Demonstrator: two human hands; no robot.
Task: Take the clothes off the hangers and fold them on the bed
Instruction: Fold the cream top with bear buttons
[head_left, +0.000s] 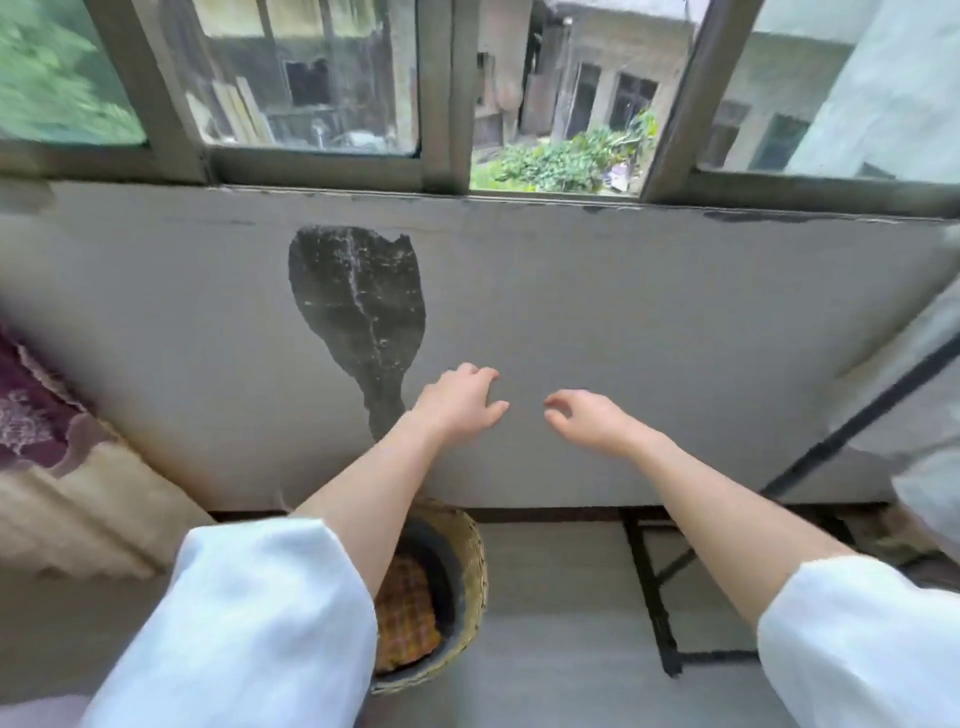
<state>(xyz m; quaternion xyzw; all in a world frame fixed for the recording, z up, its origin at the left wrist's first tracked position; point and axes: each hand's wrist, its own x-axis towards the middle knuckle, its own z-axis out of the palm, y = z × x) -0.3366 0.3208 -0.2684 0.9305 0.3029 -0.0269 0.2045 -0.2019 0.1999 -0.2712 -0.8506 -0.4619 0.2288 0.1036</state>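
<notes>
Nothing readable here tbh, no labels, brand names, numbers or signs on anything in view, and it's all a bit blurry anyway.

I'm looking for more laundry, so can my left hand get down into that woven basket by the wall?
Probably yes: the left hand is empty and the woven basket sits open-topped below its forearm, nothing covering it.
</notes>
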